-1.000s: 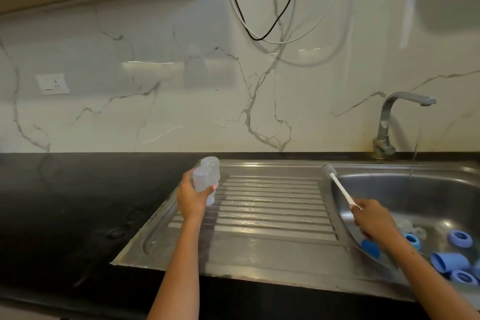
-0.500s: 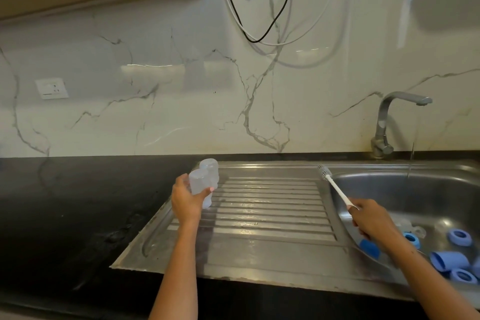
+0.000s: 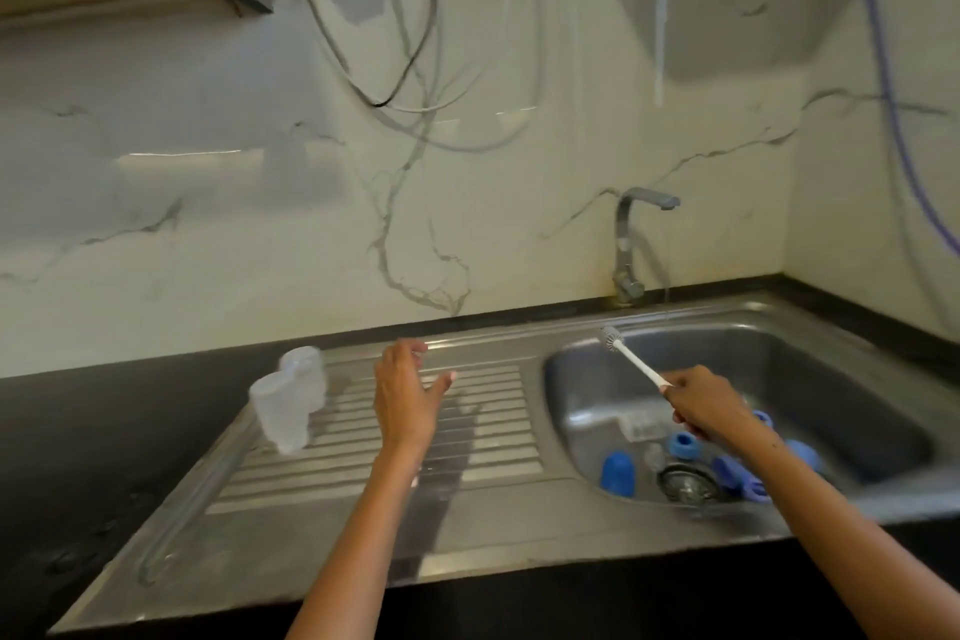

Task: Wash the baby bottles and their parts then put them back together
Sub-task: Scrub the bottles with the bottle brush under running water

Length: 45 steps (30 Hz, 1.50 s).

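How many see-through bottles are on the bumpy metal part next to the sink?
2. One clear bottle stands near the draining board's left edge; the other bottle stands just behind it. Nothing seems hidden there.

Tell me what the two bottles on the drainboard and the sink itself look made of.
Bottles: apparently clear, slightly frosted plastic; the drainboard ridges show through them, though motion blur leaves it open. Sink: likely brushed stainless steel, grey with soft reflections.
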Tool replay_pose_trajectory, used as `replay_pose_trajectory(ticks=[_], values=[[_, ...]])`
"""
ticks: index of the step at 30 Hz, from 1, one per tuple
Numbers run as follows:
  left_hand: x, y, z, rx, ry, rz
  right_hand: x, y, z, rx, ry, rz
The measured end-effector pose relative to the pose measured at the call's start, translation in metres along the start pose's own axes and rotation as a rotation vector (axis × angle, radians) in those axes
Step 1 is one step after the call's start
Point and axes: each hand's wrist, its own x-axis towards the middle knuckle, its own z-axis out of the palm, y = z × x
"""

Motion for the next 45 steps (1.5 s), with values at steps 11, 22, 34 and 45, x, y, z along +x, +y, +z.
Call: replay_pose_trajectory(ticks=[11, 22, 34, 45], values=[[-0.007, 0.096, 0.194, 0.025, -0.625, 0.114, 0.03, 0.096, -0.083, -0.313, 0.029, 0.044], [-0.009, 0.11, 0.322, 0.558, -1.085, 0.298, 0.062, 0.122, -0.077, -0.421, 0.066, 0.057], [-0.013, 0.114, 0.349, 0.709, -1.114, 0.348, 0.068, 0.126, -0.078, -0.411, 0.075, 0.007], [-0.002, 0.149, 0.246, -0.399, -1.247, -0.823, 0.061, 0.11, -0.087, -0.344, 0.02, -0.052]])
